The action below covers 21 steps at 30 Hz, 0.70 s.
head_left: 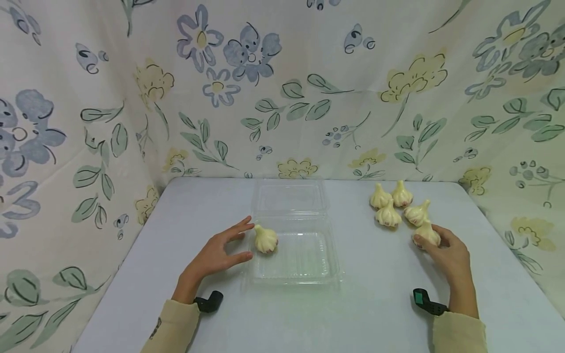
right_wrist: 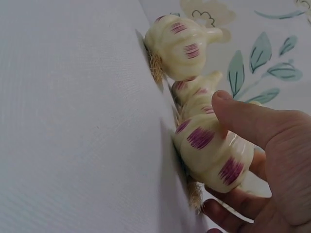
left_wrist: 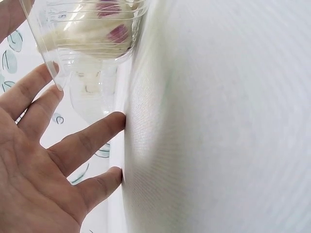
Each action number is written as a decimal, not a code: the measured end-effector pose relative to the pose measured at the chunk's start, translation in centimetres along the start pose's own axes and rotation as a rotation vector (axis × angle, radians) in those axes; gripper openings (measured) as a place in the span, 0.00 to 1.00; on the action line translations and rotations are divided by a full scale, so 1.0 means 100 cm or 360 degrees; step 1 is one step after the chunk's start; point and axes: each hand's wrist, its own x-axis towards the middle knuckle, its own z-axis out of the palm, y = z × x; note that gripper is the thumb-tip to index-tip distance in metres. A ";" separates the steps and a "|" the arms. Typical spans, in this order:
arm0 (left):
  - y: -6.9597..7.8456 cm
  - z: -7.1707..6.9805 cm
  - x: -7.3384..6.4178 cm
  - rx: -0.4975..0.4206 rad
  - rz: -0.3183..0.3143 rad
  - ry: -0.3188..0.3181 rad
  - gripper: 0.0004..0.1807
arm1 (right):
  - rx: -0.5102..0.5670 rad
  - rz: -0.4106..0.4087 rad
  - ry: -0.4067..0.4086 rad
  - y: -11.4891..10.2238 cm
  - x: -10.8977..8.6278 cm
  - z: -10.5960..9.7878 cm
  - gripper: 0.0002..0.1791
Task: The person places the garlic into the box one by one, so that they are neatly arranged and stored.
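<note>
A clear plastic clamshell box (head_left: 293, 282) lies with its lid (head_left: 289, 196) folded back, and one garlic bulb (head_left: 266, 240) sits at the left of its base. My left hand (head_left: 220, 251) is at the box's left side with fingers spread; in the left wrist view two fingertips (left_wrist: 54, 70) meet the box's rim. At the right, my right hand (head_left: 452, 255) holds a garlic bulb (right_wrist: 214, 155) between thumb and fingers. This bulb is cream with purple streaks and a tuft of roots, and stands close to the tabletop.
Several more garlic bulbs (head_left: 388, 214) stand grouped just beyond the right hand. The white table (head_left: 375, 304) is bordered at the back and sides by a floral cloth (head_left: 282, 137). Each wrist wears a black device (head_left: 209, 301).
</note>
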 end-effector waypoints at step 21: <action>0.000 0.001 0.000 0.0059 0.0008 0.0020 0.39 | -0.0013 -0.0022 -0.0051 0.001 -0.002 -0.005 0.49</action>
